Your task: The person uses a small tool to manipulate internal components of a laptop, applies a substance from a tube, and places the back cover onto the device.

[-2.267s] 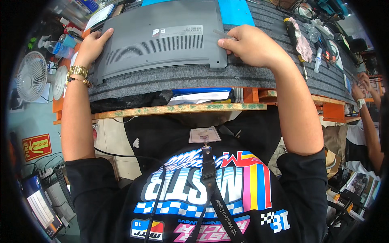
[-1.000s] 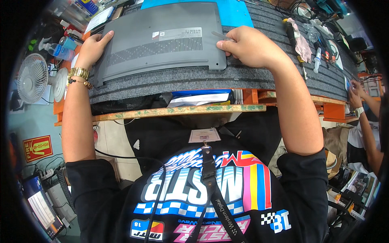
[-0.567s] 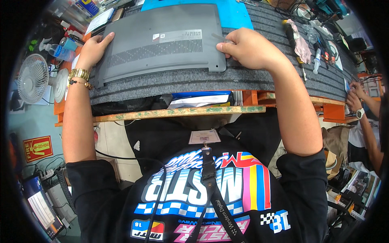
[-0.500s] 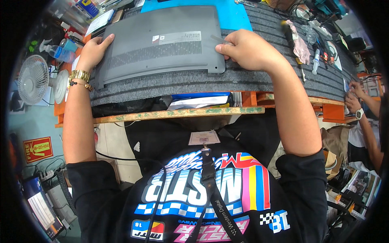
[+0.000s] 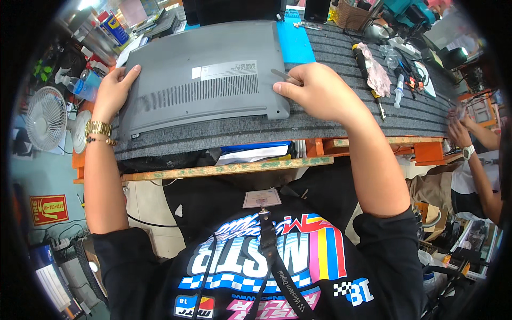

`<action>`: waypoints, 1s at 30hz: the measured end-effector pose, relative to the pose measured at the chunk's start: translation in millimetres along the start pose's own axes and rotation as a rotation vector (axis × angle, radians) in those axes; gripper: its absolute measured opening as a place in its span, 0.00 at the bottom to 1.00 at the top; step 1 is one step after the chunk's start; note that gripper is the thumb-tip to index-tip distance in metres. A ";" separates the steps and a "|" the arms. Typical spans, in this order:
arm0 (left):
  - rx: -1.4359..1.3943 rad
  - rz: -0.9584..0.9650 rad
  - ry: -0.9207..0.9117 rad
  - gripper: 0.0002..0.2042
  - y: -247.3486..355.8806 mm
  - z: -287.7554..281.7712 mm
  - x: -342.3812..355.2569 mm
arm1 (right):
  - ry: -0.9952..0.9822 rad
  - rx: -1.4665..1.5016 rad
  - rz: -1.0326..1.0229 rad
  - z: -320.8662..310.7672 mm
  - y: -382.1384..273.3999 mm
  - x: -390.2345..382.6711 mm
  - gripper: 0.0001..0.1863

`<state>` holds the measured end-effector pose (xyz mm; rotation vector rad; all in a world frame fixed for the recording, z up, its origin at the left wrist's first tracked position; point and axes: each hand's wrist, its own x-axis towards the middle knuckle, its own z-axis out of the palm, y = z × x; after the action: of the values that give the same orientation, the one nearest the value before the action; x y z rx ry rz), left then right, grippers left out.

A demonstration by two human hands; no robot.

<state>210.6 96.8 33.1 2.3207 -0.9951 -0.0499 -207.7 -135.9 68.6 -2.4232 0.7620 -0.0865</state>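
Observation:
A grey laptop (image 5: 165, 61) lies upside down, its bottom cover with the long vent grille facing up. At its left edge my left hand (image 5: 113, 92) is closed on the side, thumb on top and the fingers partly hidden. Beside the right edge, my right hand (image 5: 320, 92) pinches a thin, flat metal pry tool (image 5: 279, 73). The tool's rounded end lies over the cover near that edge; whether it touches the seam I cannot tell. My right thumb rests at the laptop's edge.
Under the laptop is a dark ribbed mat (image 5: 341, 58), with a blue mat (image 5: 298, 47) behind. To the right lie a pink cloth (image 5: 376, 74), a screwdriver (image 5: 380, 105) and a syringe (image 5: 399, 90). A white fan (image 5: 45, 117) stands left. Another person's hands (image 5: 458, 128) are at far right.
The view has tipped upward, so the laptop and both hands sit lower in the picture and more of the desk's back shows. Both hands keep about the same places on the laptop.

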 end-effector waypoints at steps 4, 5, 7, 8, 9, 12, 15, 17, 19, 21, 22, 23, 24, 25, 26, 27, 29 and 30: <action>-0.201 0.079 0.007 0.29 26.1 -39.5 -20.0 | 0.242 0.074 -0.064 -10.0 -10.8 -24.3 0.22; -0.204 0.086 0.017 0.29 30.7 -49.0 -23.9 | 0.251 0.069 -0.071 -14.2 -10.8 -28.7 0.22; -0.423 0.165 0.083 0.26 42.2 -65.8 -33.1 | 0.421 0.162 -0.140 -24.7 -9.5 -37.9 0.21; -0.324 0.112 0.132 0.22 52.5 -80.4 -40.3 | 0.497 0.147 -0.181 -35.0 -12.8 -44.2 0.22; -0.498 0.148 0.185 0.19 77.1 -82.9 -51.5 | 0.562 0.126 -0.246 -48.5 -3.9 -45.6 0.24; -0.484 0.317 0.343 0.16 85.5 -126.6 -54.4 | 0.713 0.301 -0.401 -88.6 -6.5 -44.3 0.21; -0.340 0.516 0.539 0.14 114.9 -170.2 -65.9 | 0.909 0.188 -0.462 -121.9 -28.7 -38.3 0.14; -0.394 0.606 0.635 0.15 126.8 -186.6 -61.8 | 1.003 0.313 -0.553 -145.3 -30.7 -20.1 0.13; -0.468 0.715 0.685 0.16 136.7 -192.3 -52.8 | 1.142 0.252 -0.633 -163.1 -41.7 -10.0 0.14; -0.542 0.822 0.726 0.17 160.7 -192.1 -39.4 | 1.216 0.243 -0.659 -191.3 -48.2 -14.6 0.13; -0.543 0.854 0.798 0.17 174.7 -197.2 -40.3 | 1.254 0.293 -0.650 -199.0 -52.8 -15.5 0.13; -0.547 0.888 0.870 0.17 187.3 -205.5 -39.7 | 1.205 0.433 -0.723 -207.6 -61.2 -19.9 0.14; -0.518 1.011 0.897 0.20 197.9 -217.2 -39.6 | 1.153 0.582 -0.793 -214.0 -70.6 -24.3 0.16; -0.505 1.018 0.912 0.20 197.5 -227.6 -32.1 | 1.117 0.691 -0.838 -216.2 -84.5 -33.2 0.17; -0.432 0.976 1.042 0.21 194.4 -238.3 -21.4 | 1.143 0.706 -0.851 -223.7 -92.2 -37.7 0.20; -0.368 0.928 1.166 0.22 193.1 -245.3 -16.3 | 1.172 0.713 -0.858 -230.9 -98.3 -44.6 0.24; 0.236 0.829 1.493 0.23 238.8 -254.8 -48.4 | 1.198 0.703 -0.905 -233.2 -114.7 -58.5 0.26; -0.265 1.087 1.209 0.14 250.9 -225.8 -42.2 | 1.105 0.785 -0.944 -230.9 -118.3 -63.6 0.29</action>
<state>77.1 107.7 345.8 0.9291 -1.2309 1.3447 -254.1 -143.2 331.5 -1.5914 -0.1405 -1.7859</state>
